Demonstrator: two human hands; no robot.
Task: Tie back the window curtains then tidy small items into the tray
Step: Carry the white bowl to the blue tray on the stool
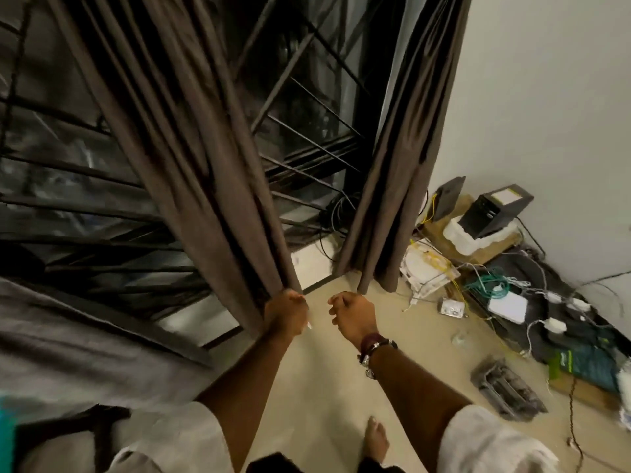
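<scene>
Head view: left hand [286, 310] clenched around the gathered lower edge of the long brown-grey pleated fabric curtain [191, 158], folds fanning up and away from the grip across the black barred window [68, 186]. Right hand [350, 314] just beside it, fingers curled, apparently holding nothing. Second brown-grey curtain panel [403, 172] hanging just above and beyond the right knuckles. Further right, tangled cables and white adapters [532, 312] on the beige floor [327, 387].

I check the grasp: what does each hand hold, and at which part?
Left hand grips the left curtain at its bottom edge. Right hand is curled, holding nothing visible.
</scene>
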